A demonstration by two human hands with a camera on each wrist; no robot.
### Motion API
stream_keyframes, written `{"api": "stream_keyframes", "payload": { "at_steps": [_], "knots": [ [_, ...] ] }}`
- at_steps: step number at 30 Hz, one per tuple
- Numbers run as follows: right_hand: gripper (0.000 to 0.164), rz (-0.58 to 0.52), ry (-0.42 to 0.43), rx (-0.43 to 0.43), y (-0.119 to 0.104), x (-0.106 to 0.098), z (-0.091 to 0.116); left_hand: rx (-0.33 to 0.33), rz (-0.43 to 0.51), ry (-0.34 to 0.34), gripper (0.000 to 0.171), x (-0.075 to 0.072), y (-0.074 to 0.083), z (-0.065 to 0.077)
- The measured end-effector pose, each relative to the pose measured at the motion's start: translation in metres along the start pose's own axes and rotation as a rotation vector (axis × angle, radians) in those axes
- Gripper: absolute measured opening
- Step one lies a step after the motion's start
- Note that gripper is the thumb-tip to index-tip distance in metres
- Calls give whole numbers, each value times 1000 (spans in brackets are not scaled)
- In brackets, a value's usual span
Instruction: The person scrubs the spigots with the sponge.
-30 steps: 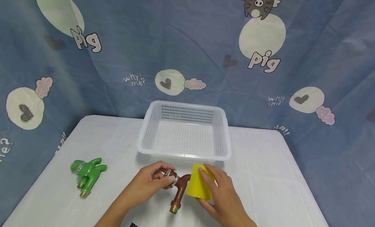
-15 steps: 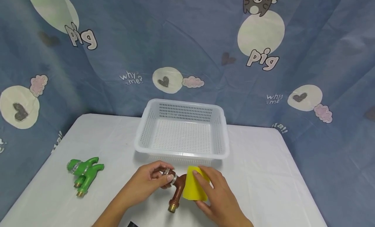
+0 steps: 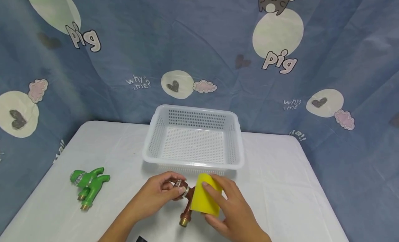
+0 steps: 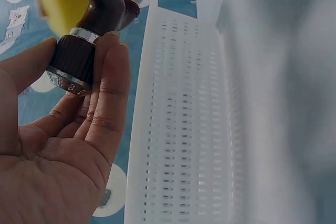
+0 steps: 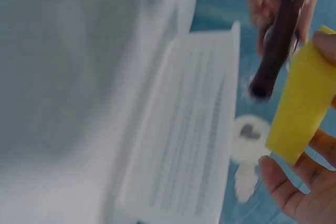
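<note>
My left hand (image 3: 154, 197) grips a brown faucet (image 3: 184, 218) by its dark ribbed, silver-banded knob. In the left wrist view, thumb and fingertips close around that knob while the faucet body (image 4: 105, 11) extends beyond them. A bent yellow sponge (image 3: 205, 197) is held between the thumb and fingers of my right hand (image 3: 235, 210). From the head it overlaps the faucet's spout end. The right wrist view has the sponge (image 5: 300, 98) beside the brown pipe. The faucet's brass threaded end points toward me.
Just beyond my hands stands a white perforated basket (image 3: 193, 164), against the blue printed curtain (image 3: 205, 34). Two green faucets (image 3: 92, 191) lie together on the white-covered table (image 3: 274, 179) at the left. A small black object (image 3: 141, 239) shows at the bottom edge.
The yellow sponge has shifted left over the faucet, now covering more of its spout and body. My left hand keeps its hold on the knob. The head view has tilted slightly.
</note>
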State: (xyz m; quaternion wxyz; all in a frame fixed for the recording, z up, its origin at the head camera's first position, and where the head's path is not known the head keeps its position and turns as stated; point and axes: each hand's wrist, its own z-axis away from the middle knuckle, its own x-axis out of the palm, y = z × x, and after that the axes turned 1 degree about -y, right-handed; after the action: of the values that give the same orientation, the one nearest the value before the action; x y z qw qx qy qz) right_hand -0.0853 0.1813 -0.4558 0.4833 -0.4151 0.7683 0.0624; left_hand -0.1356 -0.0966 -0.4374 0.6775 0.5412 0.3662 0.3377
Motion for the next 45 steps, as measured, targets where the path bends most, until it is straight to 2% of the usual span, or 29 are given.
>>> {"api": "stream_keyframes", "payload": {
  "at_steps": [3, 5, 11, 16, 20, 25, 32, 38, 42, 45],
  "knots": [
    [61, -9, 3, -51, -9, 4, -5, -9, -4, -5, 46, 1, 0, 0],
    [60, 7, -2, -47, -10, 7, -6, -16, -4, -4, 47, 1, 0, 0],
    [62, 73, -5, 63, 4, 8, 0, -33, -45, 26, 43, -1, 2, 3],
    [62, 49, 36, 124, 10, 1, -1, -45, -90, 43, 41, -3, 2, 5],
    [61, 24, 37, 64, 0, 0, -4, -34, -93, 39, 41, -2, 3, 3],
    [59, 53, 3, -21, -10, 5, -6, -12, -91, 29, 41, 1, 3, 1],
    [66, 93, 26, 80, 6, 3, 1, -35, -109, 33, 41, 2, 3, 2],
    [62, 99, 71, 144, 16, -2, 5, -35, -113, 33, 41, 3, 2, 1],
    [57, 86, 84, 131, 9, -3, 2, -18, -113, 39, 40, 4, 1, 0],
    [55, 88, 85, 67, -1, 2, -2, 10, -124, 45, 38, 6, 1, -1]
  ]
}}
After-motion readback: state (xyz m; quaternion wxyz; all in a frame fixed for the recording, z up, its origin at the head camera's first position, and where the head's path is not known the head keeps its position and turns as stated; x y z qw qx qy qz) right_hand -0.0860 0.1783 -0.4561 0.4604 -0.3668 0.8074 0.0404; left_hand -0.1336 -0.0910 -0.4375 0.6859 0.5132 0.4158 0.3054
